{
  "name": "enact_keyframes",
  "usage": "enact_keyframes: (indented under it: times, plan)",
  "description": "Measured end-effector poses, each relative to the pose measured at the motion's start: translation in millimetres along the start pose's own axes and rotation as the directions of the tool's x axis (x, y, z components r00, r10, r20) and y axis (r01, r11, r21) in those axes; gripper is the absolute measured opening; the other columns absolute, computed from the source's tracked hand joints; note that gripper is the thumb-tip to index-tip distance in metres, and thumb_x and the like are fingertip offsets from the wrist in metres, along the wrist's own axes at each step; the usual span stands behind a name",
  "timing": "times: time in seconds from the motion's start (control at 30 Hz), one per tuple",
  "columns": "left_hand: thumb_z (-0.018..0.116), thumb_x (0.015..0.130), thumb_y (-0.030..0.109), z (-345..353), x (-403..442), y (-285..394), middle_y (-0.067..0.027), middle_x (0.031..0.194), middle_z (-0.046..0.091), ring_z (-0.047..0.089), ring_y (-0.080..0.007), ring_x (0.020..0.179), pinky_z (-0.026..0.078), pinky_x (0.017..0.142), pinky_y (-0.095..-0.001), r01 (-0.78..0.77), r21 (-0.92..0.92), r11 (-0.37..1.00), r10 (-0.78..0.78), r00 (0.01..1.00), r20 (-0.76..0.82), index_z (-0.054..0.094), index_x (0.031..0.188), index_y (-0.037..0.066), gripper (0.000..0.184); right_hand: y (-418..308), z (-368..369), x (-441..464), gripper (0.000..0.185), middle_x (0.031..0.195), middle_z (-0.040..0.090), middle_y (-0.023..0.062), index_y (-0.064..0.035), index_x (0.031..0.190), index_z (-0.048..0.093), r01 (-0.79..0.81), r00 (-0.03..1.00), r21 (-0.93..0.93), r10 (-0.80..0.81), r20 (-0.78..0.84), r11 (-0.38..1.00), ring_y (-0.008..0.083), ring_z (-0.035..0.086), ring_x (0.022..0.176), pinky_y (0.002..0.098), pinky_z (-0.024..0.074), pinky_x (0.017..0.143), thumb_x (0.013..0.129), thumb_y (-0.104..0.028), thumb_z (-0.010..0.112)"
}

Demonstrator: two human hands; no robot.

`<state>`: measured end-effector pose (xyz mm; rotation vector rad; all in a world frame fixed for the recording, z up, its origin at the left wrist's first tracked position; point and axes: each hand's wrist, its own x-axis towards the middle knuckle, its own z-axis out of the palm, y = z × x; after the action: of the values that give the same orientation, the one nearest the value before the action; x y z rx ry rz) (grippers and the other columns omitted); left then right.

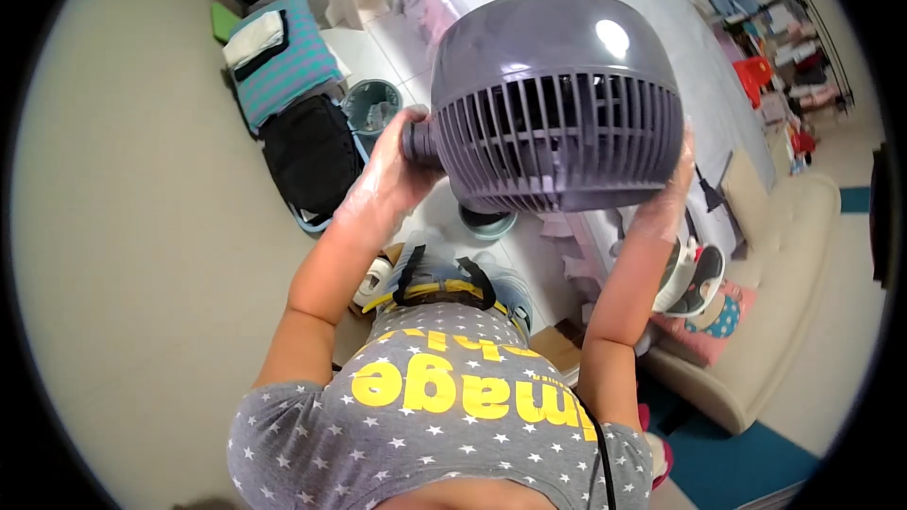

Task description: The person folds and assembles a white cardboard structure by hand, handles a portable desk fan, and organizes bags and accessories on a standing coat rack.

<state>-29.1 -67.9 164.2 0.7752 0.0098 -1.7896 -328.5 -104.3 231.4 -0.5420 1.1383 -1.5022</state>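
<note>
A grey fan housing (557,104) with a slatted grille is held up in front of me at chest height. Its smooth rounded side faces up, and dark parts show between the slats. My left hand (397,170), in a clear thin glove, is closed around a short round stub (422,144) on the housing's left side. On the opposite side my right hand (671,194), gloved the same way, presses against the housing; most of its fingers are hidden behind it.
Below stand a bucket (371,106) and a teal basin (488,223). At left are a black bag (312,156) and a checked cushion (283,61) with folded cloths. A bed (718,94) lies beyond; a cream sofa (784,293) stands right, near a white-rimmed object (694,279).
</note>
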Motion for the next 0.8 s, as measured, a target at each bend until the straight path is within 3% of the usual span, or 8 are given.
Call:
enact_keyframes:
  times: [0.07,0.1,0.23,0.47,0.6,0.7,0.73,0.8]
  plan:
    - [0.045,0.088,0.025,-5.7,5.9,11.9,-0.0061,0.084,0.061,0.063,-0.0197,0.078,0.052,0.077,-0.0423,-0.069,0.057,0.996,0.071,0.997,-0.041,0.05,0.09,0.009,0.016,29.3,-6.2,38.3,0.044,0.1,0.066,0.0116,-0.0001,0.108,0.06,0.022,0.999,-0.004,-0.022,0.026,1.0,0.0225,0.066,0.085,0.0362,0.0533,0.077,0.094,-0.037,0.04]
    - [0.048,0.085,0.024,3.3,0.1,19.9,-0.0057,0.078,0.061,0.064,-0.02,0.073,0.054,0.071,-0.0421,-0.089,0.069,0.994,0.096,0.99,-0.103,0.051,0.085,0.01,0.014,42.9,-1.2,52.6,0.038,0.092,0.065,0.0096,-0.0039,0.101,0.059,0.023,0.998,0.008,-0.023,0.061,1.0,0.0217,0.064,0.08,0.0359,0.0531,0.074,0.093,-0.038,0.043]
    - [0.049,0.082,0.024,-17.5,23.6,38.0,-0.0074,0.07,0.06,0.063,-0.0226,0.07,0.053,0.072,-0.0484,-0.195,-0.023,0.981,0.184,0.951,-0.248,0.052,0.079,0.011,0.014,75.5,27.4,91.8,0.033,0.083,0.062,0.0074,-0.0077,0.09,0.056,-0.051,0.987,0.035,0.046,0.151,0.998,0.021,0.062,0.075,0.0351,0.0525,0.07,0.091,-0.039,0.047]
    - [0.047,0.082,0.029,-32.3,45.5,11.0,-0.0066,0.077,0.061,0.062,-0.0249,0.069,0.048,0.075,-0.0559,-0.334,0.009,0.942,0.33,0.924,-0.196,0.051,0.081,0.012,0.017,106.8,24.7,150.8,0.029,0.083,0.061,0.0077,-0.0073,0.088,0.056,-0.133,0.942,0.08,0.101,0.32,0.988,0.0215,0.061,0.074,0.0348,0.0518,0.069,0.087,-0.036,0.048]
    - [0.051,0.083,0.027,-39.8,70.6,16.4,-0.0096,0.074,0.06,0.064,-0.0253,0.075,0.052,0.079,-0.0503,-0.359,-0.025,0.933,0.346,0.915,-0.21,0.049,0.08,0.01,0.017,120.5,39.3,171.2,0.027,0.079,0.061,0.0076,-0.0062,0.086,0.057,-0.205,0.935,0.065,0.176,0.308,0.976,0.0225,0.061,0.071,0.0346,0.0514,0.066,0.081,-0.033,0.051]
    - [0.048,0.082,0.026,-48.3,117.7,27.9,-0.013,0.08,0.061,0.064,-0.0278,0.078,0.052,0.083,-0.0446,-0.28,-0.118,0.953,0.247,0.94,-0.235,0.05,0.086,0.007,0.02,134.5,45.1,199.0,0.028,0.077,0.059,0.0081,-0.0048,0.083,0.058,-0.153,0.968,0.069,0.136,0.211,0.986,0.0225,0.059,0.07,0.0349,0.0503,0.064,0.079,-0.031,0.051]
    - [0.05,0.077,0.026,-50.8,133.5,29.8,-0.0092,0.072,0.061,0.062,-0.0255,0.066,0.051,0.069,-0.0453,-0.286,-0.091,0.954,0.252,0.928,-0.274,0.052,0.08,0.01,0.016,134.8,48.4,197.5,0.028,0.077,0.059,0.0083,-0.0051,0.083,0.058,-0.163,0.973,0.059,0.151,0.176,0.985,0.0223,0.059,0.07,0.0351,0.0501,0.064,0.079,-0.032,0.051]
    - [0.05,0.078,0.026,-56.7,144.0,24.1,-0.0086,0.072,0.061,0.062,-0.0245,0.066,0.051,0.069,-0.044,-0.295,-0.097,0.95,0.263,0.93,-0.257,0.053,0.08,0.01,0.017,131.9,47.1,193.1,0.027,0.077,0.059,0.0084,-0.0058,0.084,0.058,-0.158,0.978,0.042,0.151,0.141,0.986,0.0223,0.058,0.07,0.0355,0.0497,0.064,0.08,-0.032,0.051]
